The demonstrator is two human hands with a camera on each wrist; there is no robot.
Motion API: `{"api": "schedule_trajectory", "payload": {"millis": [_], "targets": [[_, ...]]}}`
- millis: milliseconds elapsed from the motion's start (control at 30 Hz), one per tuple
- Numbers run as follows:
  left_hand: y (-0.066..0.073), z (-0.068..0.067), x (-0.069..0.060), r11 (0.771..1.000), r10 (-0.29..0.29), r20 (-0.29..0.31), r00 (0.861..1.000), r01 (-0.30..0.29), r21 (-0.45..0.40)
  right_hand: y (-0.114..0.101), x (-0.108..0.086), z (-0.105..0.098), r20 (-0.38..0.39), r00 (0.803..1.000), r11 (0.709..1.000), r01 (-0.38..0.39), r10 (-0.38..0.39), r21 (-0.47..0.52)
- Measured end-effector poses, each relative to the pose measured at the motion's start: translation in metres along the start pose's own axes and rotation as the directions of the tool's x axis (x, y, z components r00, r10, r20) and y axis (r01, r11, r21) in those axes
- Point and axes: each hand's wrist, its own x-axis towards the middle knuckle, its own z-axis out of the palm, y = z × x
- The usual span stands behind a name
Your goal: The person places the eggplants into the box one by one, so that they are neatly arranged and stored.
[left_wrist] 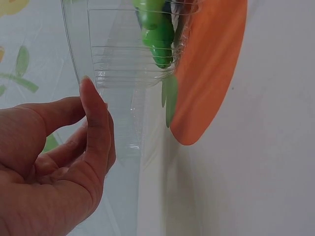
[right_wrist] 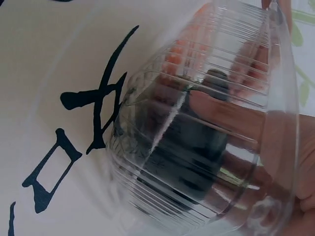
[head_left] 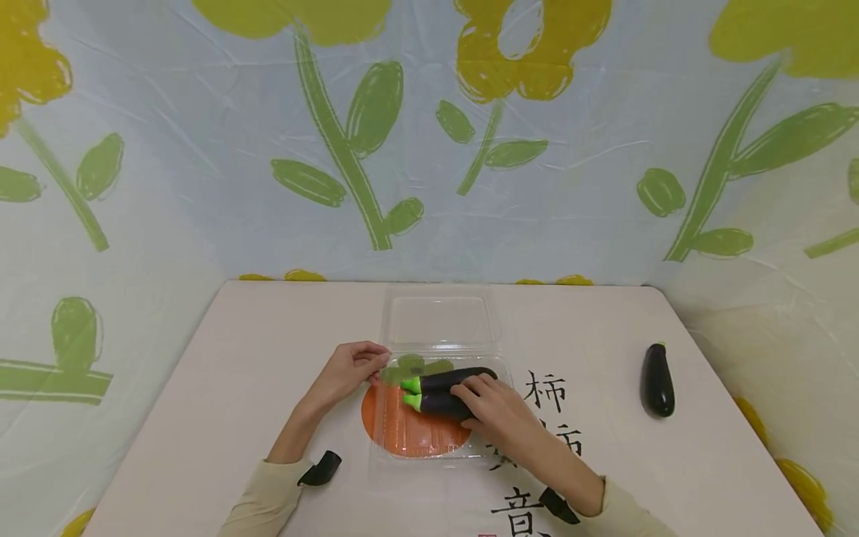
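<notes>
A clear plastic clamshell box [head_left: 396, 440] lies with its lid [head_left: 439, 321] folded back toward the wall. Inside it, two dark eggplants with bright green stems are side by side, the far eggplant [head_left: 443, 381] and the near eggplant [head_left: 436, 404], stems to the left. My left hand [head_left: 345, 377] pinches the box's rim at its far left corner; the left wrist view shows the fingertips at that edge. Over the right ends of the eggplants, my right hand [head_left: 503, 414] grips the near one. Through the box wall, the right wrist view shows the thumb [right_wrist: 226, 115] against dark skin.
A third eggplant [head_left: 658, 380] lies alone on the right of the pale table [head_left: 268, 321]. An orange shape with green leaves and black characters [head_left: 545, 391] are printed on the tabletop. Flower-patterned fabric [head_left: 429, 239] surrounds the back and sides.
</notes>
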Motion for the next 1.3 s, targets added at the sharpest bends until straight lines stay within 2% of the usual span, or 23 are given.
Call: {"api": "schedule_trajectory", "payload": {"millis": [333, 667, 1033, 1300], "targets": [[0.001, 0.000, -0.001, 1.000, 0.011, 0.003, 1.000, -0.011, 0.010, 0.001, 0.002, 0.005, 0.004, 1.000, 0.998, -0.005, 0.005, -0.061], [0.001, 0.001, -0.001, 1.000, 0.011, 0.003, 1.000, -0.011, 0.008, 0.003, -0.003, 0.001, -0.007, 1.000, 0.999, -0.012, 0.012, -0.033], [0.001, 0.001, -0.001, 1.000, -0.004, -0.002, 1.000, 0.004, 0.006, 0.014, -0.011, -0.008, -0.102, 0.994, 0.998, -0.033, 0.028, -0.052], [0.001, 0.000, -0.001, 1.000, -0.003, 0.002, 1.000, 0.003, 0.001, 0.028, -0.017, -0.014, -0.220, 0.975, 0.995, -0.032, 0.010, -0.094]]}}
